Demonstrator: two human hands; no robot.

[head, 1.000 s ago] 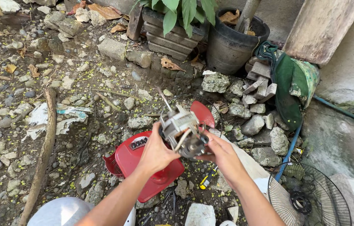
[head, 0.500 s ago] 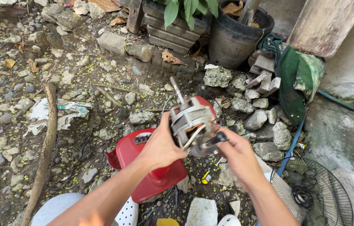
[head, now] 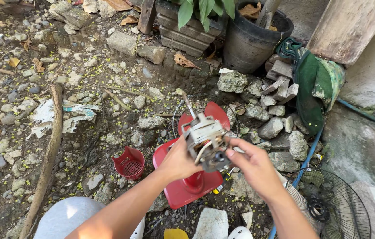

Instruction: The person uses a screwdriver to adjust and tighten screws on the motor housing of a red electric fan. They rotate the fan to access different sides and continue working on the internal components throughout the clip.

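Already the fan motor (head: 205, 140) was out of its red housing (head: 190, 183) and held above it, my left hand (head: 177, 160) closed on its side, my right hand (head: 251, 163) pinching the rear; the grille (head: 336, 208) lay apart, nothing reassembled.

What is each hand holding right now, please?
Left hand: closed on the fan motor.
Right hand: fingertips gripping the same fan motor's end.

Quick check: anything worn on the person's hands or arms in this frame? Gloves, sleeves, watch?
Nothing worn. The left hand and right hand are both bare, with no gloves. Both forearms are bare to the frame's bottom edge, with no sleeve, watch, band or ring visible. The nails look short and unpainted.
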